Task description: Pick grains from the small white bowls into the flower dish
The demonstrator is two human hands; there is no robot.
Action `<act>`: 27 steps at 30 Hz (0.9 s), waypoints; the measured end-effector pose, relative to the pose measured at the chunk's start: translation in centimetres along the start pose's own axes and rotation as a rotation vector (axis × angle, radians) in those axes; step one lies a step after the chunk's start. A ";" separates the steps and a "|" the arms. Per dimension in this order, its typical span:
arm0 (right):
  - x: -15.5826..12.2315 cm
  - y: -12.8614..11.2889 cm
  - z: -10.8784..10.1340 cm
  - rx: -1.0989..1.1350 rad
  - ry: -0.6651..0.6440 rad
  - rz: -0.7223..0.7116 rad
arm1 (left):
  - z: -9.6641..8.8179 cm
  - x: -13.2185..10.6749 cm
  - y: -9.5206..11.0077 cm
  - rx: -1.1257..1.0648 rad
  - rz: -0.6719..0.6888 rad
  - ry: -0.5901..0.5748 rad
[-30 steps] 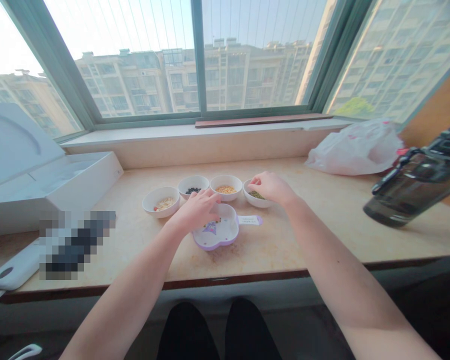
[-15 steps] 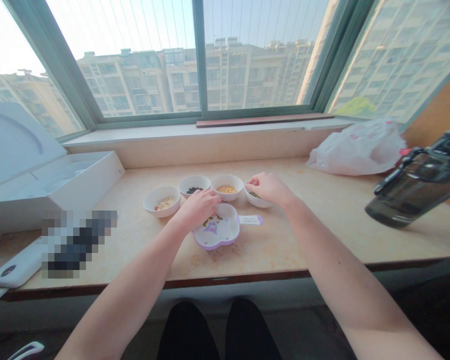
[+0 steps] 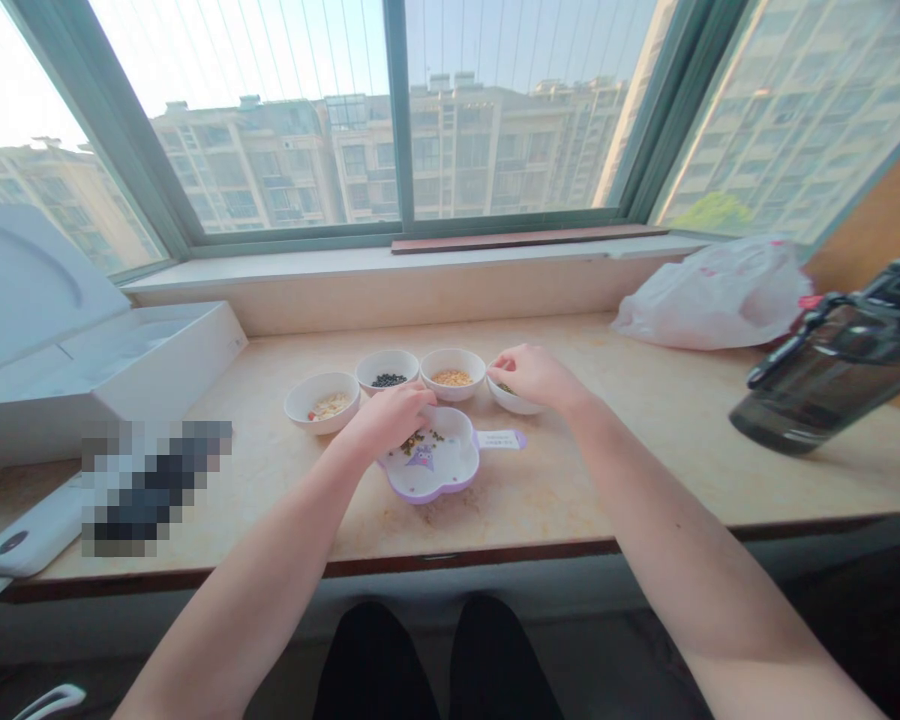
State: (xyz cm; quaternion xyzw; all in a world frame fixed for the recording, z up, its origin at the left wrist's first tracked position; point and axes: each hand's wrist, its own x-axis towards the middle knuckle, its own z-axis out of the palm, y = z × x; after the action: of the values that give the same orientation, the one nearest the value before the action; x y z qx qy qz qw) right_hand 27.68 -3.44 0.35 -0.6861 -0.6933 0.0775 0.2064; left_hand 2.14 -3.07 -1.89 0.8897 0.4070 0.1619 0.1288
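Note:
A purple-rimmed white dish (image 3: 450, 458) with a short handle (image 3: 501, 440) lies in front of me, holding scattered dark and yellowish grains (image 3: 420, 440). Over its far left rim, my left hand (image 3: 396, 412) has its fingers bent together; whatever they pinch is too small to name. My right hand (image 3: 529, 372) reaches over the rightmost white bowl (image 3: 516, 402), fingertips closed at its left side above greenish grains. Three more white bowls stand in the row: one with pale flakes (image 3: 331, 405), one with black beans (image 3: 388, 380), one with yellow kernels (image 3: 451, 378).
An open white box (image 3: 172, 360) stands at left, near a white device (image 3: 30, 530) and a blurred dark object (image 3: 157, 490). To the right are a plastic bag (image 3: 712, 300) and a dark bottle (image 3: 817, 370). The counter's front edge (image 3: 435, 558) runs close to me.
My left hand has shifted slightly left and toward me, uncovering more of the black beans and the dish's grains. My right hand stays almost still at the rightmost bowl.

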 end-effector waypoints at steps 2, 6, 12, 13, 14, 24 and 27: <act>0.0 0.0 0.0 0.003 -0.004 -0.005 | 0.1 0.0 0.1 0.021 0.007 -0.003; 0.1 0.1 0.1 -0.004 -0.003 -0.016 | -0.1 0.1 0.5 0.070 0.028 -0.003; 0.0 0.0 0.1 0.002 0.005 -0.011 | -0.3 0.0 1.0 0.164 0.045 0.048; 0.0 0.0 0.1 0.004 0.006 -0.012 | -0.4 0.0 1.1 0.187 0.054 0.057; 0.0 0.0 0.1 0.004 0.008 -0.015 | -0.5 0.0 1.1 0.215 0.059 0.059; 0.0 -0.7 -0.1 0.220 0.133 -0.137 | -1.2 0.5 0.7 -0.139 0.094 0.244; -0.5 -1.4 -0.1 0.498 0.024 -0.269 | -1.3 0.6 1.2 -0.513 0.020 0.312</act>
State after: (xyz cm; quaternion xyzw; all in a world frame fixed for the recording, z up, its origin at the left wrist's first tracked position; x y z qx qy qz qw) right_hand 26.45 -4.03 0.84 -0.5168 -0.7353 0.2094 0.3852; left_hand 2.82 -3.26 -0.14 0.7965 0.3587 0.3956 0.2835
